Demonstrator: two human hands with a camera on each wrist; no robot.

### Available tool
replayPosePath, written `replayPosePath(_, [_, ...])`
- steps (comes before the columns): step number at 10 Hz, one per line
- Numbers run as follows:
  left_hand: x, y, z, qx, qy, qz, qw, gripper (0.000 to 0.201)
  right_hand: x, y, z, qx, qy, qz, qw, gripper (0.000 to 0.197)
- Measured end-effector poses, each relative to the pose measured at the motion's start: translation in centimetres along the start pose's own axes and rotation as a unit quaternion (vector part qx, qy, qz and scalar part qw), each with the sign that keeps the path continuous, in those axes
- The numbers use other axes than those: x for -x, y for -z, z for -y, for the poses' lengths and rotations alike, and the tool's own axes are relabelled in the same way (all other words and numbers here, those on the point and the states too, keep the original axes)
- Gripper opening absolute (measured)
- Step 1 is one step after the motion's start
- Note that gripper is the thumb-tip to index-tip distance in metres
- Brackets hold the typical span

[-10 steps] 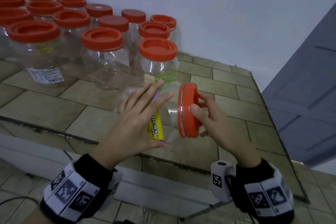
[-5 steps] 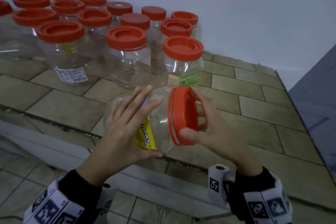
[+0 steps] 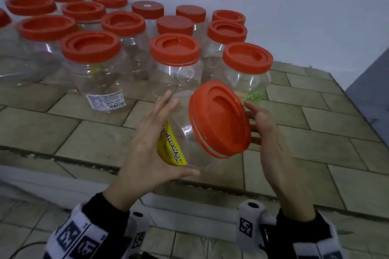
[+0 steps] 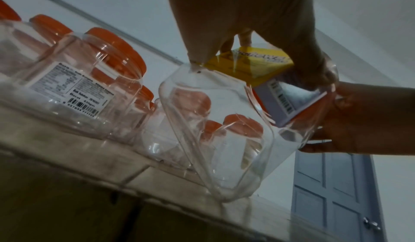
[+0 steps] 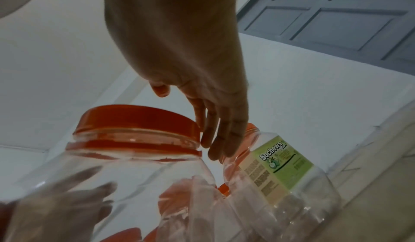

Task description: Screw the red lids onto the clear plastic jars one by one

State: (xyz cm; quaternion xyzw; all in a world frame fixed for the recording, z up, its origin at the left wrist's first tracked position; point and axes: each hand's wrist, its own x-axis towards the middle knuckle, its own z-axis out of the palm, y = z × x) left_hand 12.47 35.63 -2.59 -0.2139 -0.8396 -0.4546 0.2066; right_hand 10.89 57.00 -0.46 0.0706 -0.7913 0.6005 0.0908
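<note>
I hold a clear plastic jar [image 3: 189, 128] with a yellow label tilted in the air above the counter's front edge. My left hand [image 3: 151, 143] grips its body, fingers along the far side and thumb underneath. A red lid [image 3: 221, 120] sits on the jar's mouth, facing up and right. My right hand [image 3: 267, 132] is at the lid's right rim with straight fingers. In the right wrist view its fingertips [image 5: 213, 139] touch the edge of the lid [image 5: 134, 121]. In the left wrist view the jar [image 4: 224, 139] hangs below my palm.
Several clear jars with red lids [image 3: 174, 48] stand in rows on the tiled counter [image 3: 315, 124] against the white wall. The closest one, green-labelled [image 3: 248, 73], stands just behind the held jar. A grey-blue door [image 3: 370, 90] is at the right.
The jar and lid have tipped so the lid's top faces up towards me. My right hand has let go its pinch on the lid and now lies straight against the rim.
</note>
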Motion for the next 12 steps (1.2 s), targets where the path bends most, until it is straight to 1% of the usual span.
replayPosePath(2, [-0.5, 1.8, 3.2, 0.082, 0.039, -0.027, 0.996, 0.113, 0.8, -2.4, -0.5, -0.008, 0.008, -0.047, 0.999, 0.054])
replayPosePath(3, [-0.8, 2.6, 4.9, 0.111, 0.074, -0.038, 0.990, 0.116, 1.7, -3.1, -0.9, 0.025, -0.010, -0.063, 0.998, 0.051])
replayPosePath(4, [-1.0, 3.1, 6.4, 0.140, 0.086, -0.046, 0.985, 0.119, 2.8, -3.4, -1.2, 0.053, -0.020, -0.073, 0.996, 0.048])
replayPosePath(5, [-1.1, 3.4, 7.4, 0.170, 0.098, -0.046, 0.979, 0.117, 4.2, -3.7, -1.6, 0.077, -0.035, -0.064, 0.994, 0.041])
replayPosePath(6, [-1.2, 3.7, 8.2, 0.191, 0.094, -0.045, 0.976, 0.115, 5.7, -4.3, -1.9, 0.082, -0.045, -0.055, 0.994, 0.038])
replayPosePath(7, [-1.2, 4.1, 8.9, 0.202, 0.108, -0.039, 0.973, 0.116, 6.9, -4.8, -2.4, 0.099, -0.053, -0.033, 0.993, 0.028])
replayPosePath(8, [-1.4, 4.5, 9.2, 0.213, 0.119, -0.030, 0.969, 0.119, 7.8, -5.6, -2.6, 0.101, -0.055, -0.006, 0.993, 0.031])
replayPosePath(9, [-1.3, 4.7, 10.0, 0.206, 0.141, -0.031, 0.968, 0.126, 8.5, -6.7, -3.2, 0.115, -0.064, 0.006, 0.991, 0.039])
replayPosePath(10, [-0.8, 4.9, 10.4, 0.161, 0.163, -0.033, 0.973, 0.119, 8.9, -7.8, -3.6, 0.120, -0.080, 0.014, 0.990, 0.043])
replayPosePath(11, [-0.4, 5.3, 10.0, 0.183, 0.159, -0.044, 0.969, 0.108, 9.2, -8.4, -3.9, 0.115, -0.088, 0.004, 0.990, 0.038])
replayPosePath(12, [1.2, 5.8, 10.0, 0.174, 0.142, -0.056, 0.973, 0.101, 9.5, -8.6, -4.2, 0.113, -0.095, -0.012, 0.989, 0.042])
